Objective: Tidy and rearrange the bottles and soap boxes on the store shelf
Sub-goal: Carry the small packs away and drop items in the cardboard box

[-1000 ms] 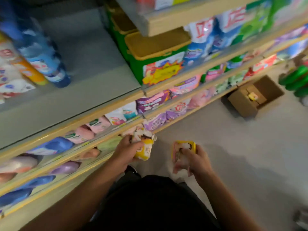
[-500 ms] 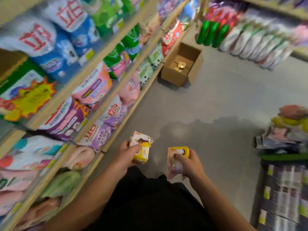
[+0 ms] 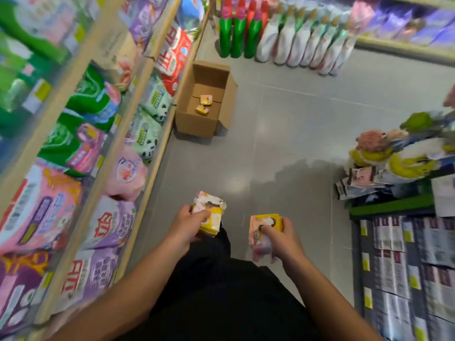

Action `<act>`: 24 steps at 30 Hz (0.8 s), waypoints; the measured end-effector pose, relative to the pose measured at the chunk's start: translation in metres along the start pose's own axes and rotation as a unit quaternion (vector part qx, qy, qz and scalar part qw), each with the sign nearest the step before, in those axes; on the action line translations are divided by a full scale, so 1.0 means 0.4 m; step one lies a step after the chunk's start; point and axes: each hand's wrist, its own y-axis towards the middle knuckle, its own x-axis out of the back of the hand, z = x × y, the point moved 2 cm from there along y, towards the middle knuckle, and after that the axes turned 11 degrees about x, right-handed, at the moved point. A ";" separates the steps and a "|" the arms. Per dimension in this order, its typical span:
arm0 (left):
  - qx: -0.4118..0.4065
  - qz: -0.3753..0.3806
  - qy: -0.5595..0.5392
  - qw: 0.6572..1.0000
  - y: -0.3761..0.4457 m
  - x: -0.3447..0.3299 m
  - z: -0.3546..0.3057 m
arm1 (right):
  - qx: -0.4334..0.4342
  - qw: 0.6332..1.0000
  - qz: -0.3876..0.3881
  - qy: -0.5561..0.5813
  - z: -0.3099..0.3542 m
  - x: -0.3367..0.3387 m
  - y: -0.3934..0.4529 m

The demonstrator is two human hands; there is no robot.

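Store shelf stood at your left, cardboard box on the floor ahead with two soap boxes inside. Your left hand gripped one soap box, right hand another. Best carried level, grips unchanged.

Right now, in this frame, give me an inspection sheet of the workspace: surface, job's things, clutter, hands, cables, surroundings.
Surface: grey tiled floor, glare patches.
Job's things: yellow soap boxes, one in left hand, one in right hand; two more in the open cardboard box.
Clutter: loose packets heaped on the display at right.
Hands: each grips its box.
Cables: nothing seen.
Surroundings: left shelves of bagged goods; green bottles and white bottles standing on the floor.
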 end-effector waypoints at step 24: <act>0.018 -0.080 -0.043 0.996 0.360 -0.287 -0.853 | 0.015 0.994 0.103 -0.019 0.594 0.155 0.931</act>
